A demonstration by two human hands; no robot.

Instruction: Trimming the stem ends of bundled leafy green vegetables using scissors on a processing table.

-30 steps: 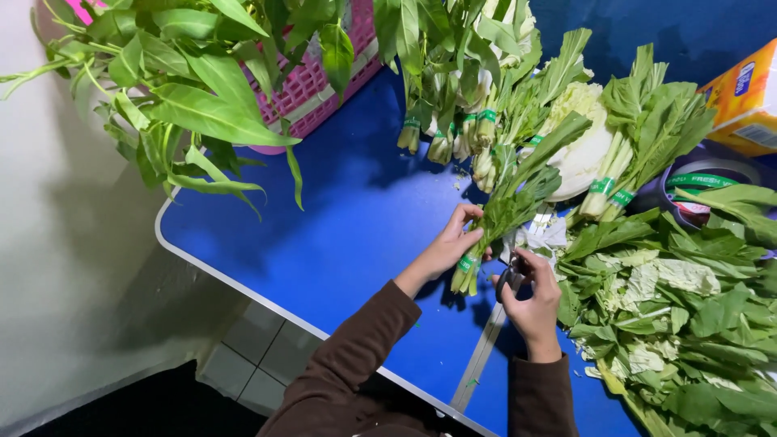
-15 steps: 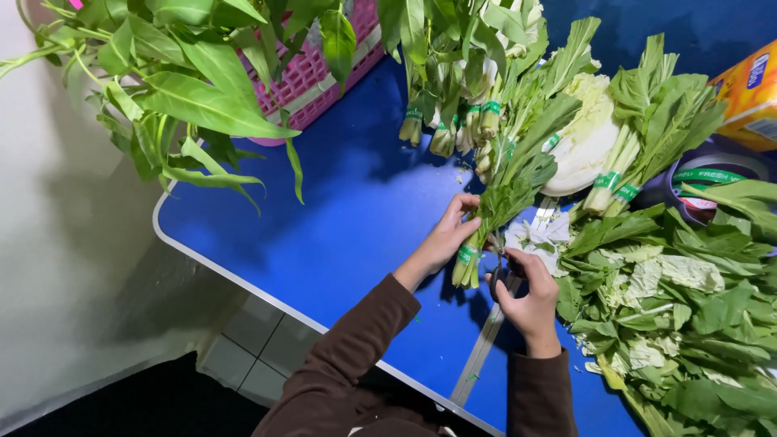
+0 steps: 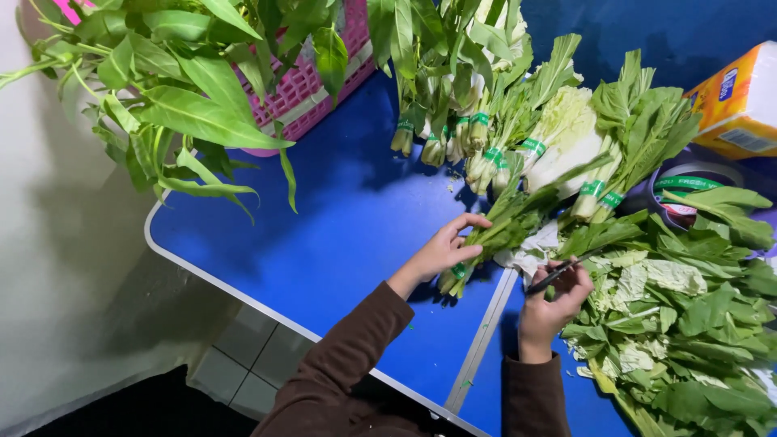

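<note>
My left hand (image 3: 443, 249) grips a bundle of leafy greens (image 3: 506, 228) near its stems, where a green band wraps it, and holds it against the blue table (image 3: 324, 235). My right hand (image 3: 553, 303) holds a pair of dark scissors (image 3: 552, 277), pointed toward the bundle but a little apart from it. Both sleeves are brown. White leaf scraps (image 3: 530, 251) lie between the hands.
Banded bundles of greens (image 3: 486, 137) lie in a row at the back. A heap of loose leaves (image 3: 688, 324) fills the right side. A pink basket (image 3: 312, 77) of long-leafed greens stands at the back left, an orange box (image 3: 740, 101) and a tape roll (image 3: 688, 190) at the right.
My left hand and the bundle have shifted slightly lower and left on the table. My right hand with the scissors has drawn back a little from the stems.
</note>
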